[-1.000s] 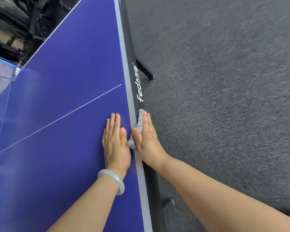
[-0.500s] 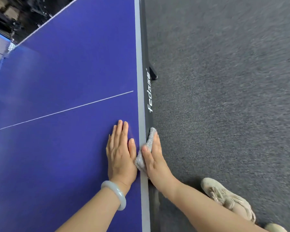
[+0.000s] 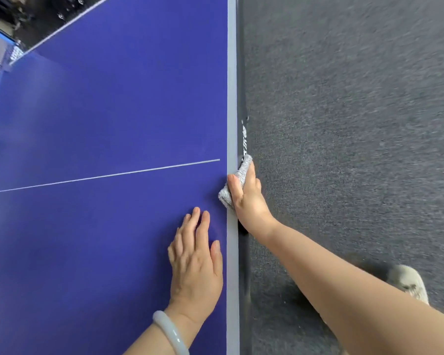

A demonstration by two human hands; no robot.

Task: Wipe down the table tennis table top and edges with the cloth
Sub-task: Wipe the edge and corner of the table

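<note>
My right hand point(image 3: 249, 201) gripped the cloth point(image 3: 225, 196) against the right edge of the table point(image 3: 100, 111), thumb on top by the grey border point(image 3: 232, 98), fingers pressed along the dark side. The cloth wrapped over that edge, just past the end of the white line point(image 3: 100, 176). My left hand point(image 3: 195, 265) lay flat on the blue top, fingers straight, holding nothing, just beside the border. A pale bangle point(image 3: 169, 334) sat on its wrist. My shoe point(image 3: 408, 280) stood on grey carpet point(image 3: 356, 124)
</note>
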